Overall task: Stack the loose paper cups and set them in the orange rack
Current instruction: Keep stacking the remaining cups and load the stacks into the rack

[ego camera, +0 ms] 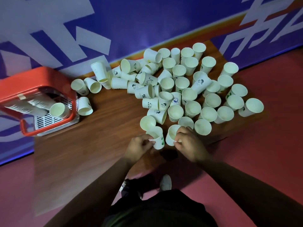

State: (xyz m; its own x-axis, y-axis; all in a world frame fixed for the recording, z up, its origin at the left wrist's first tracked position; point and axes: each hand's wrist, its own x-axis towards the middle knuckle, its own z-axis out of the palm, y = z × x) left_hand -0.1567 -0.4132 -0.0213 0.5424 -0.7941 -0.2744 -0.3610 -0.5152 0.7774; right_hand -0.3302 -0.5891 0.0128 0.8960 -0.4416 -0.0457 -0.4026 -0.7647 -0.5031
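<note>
Starting a stack, one cup per hand
My left hand (140, 145) pinches the left cup (157, 138), my right hand (188, 145) the right cup (171, 135); next I'd nest them.

Cream-white paper cups (181, 83), some with black cartoons or green marks; brown wood-grain table (106, 141). Orange rack (41, 74) at 9 o'clock; blue wall (147, 22) with white lettering

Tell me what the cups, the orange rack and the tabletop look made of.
Paper cups: thin matte off-white paper by the look, with printed outsides.
Orange rack: likely moulded plastic, smooth, with rounded corners and a slight sheen; its slotted white base looks plastic too.
Tabletop: brown wood grain, possibly laminate rather than solid wood.
</note>
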